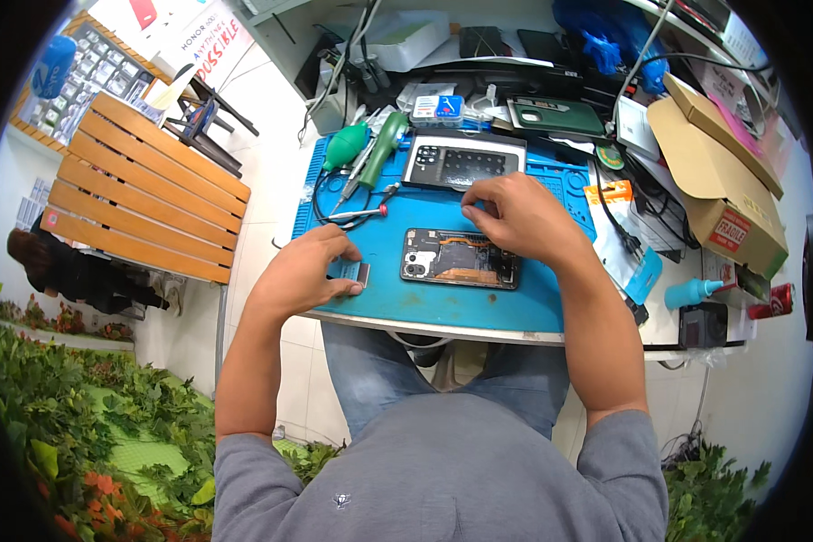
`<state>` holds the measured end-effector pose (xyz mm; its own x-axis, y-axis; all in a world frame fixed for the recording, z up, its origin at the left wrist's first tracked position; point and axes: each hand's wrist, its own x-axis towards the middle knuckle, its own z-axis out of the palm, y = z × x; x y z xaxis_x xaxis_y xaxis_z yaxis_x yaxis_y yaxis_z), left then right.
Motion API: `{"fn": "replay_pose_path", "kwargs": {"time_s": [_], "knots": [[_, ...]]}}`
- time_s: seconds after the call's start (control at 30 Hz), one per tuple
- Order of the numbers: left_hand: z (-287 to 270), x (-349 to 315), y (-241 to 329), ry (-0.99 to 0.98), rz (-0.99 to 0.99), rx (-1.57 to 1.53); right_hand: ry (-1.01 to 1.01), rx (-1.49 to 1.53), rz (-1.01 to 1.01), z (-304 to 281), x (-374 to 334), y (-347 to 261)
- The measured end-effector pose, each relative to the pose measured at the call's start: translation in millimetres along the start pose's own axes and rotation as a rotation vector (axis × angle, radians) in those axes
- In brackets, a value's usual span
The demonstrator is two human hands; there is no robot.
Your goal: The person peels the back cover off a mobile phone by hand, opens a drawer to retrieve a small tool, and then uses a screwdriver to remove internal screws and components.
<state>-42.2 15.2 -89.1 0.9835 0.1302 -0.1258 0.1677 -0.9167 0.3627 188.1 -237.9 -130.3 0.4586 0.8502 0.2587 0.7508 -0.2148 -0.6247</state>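
An opened smartphone [461, 259] lies on the blue work mat [406, 305], its inner parts and orange ribbon cables bare. My right hand [519, 215] hangs over its upper right edge. Thumb and fingers are pinched together there; anything between them is too small to make out. Left of the phone, my left hand [300, 275] rests on the mat with thumb and fingers at the ends of a small flat rectangular piece [363, 273]. A red-tipped pen-like screwdriver [361, 213] lies just beyond that hand.
Behind the phone sits a tray with a phone back cover [461, 164]. A green air blower [346, 146] and green-handled tool [387, 144] lie at the mat's far left. To the right are cables, a light blue bottle [693, 293] and an open cardboard box [709, 181].
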Motion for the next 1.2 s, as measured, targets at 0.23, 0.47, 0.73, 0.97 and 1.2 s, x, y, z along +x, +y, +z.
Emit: {"fn": "replay_pose_path", "kwargs": {"time_s": [0.23,0.47,0.73,0.97,1.2], "knots": [[-2.1,14.3,-5.9,0.040,-0.039,-0.504,0.015,-0.009,-0.008,-0.4,-1.1,1.2],[24.0,52.5,31.7,-0.068,-0.193,-0.835,-0.004,-0.025,-0.008,0.2,-0.1,1.5],[31.3,53.7,34.4,0.014,-0.308,-0.793,-0.010,-0.007,0.009,1.7,-0.4,2.1],[37.9,54.2,33.5,0.026,-0.267,-0.746,-0.010,-0.009,0.007,0.2,-0.2,-1.0],[34.4,56.1,36.8,0.014,-0.262,-0.679,-0.044,-0.044,0.030,0.8,0.2,-1.6]]}}
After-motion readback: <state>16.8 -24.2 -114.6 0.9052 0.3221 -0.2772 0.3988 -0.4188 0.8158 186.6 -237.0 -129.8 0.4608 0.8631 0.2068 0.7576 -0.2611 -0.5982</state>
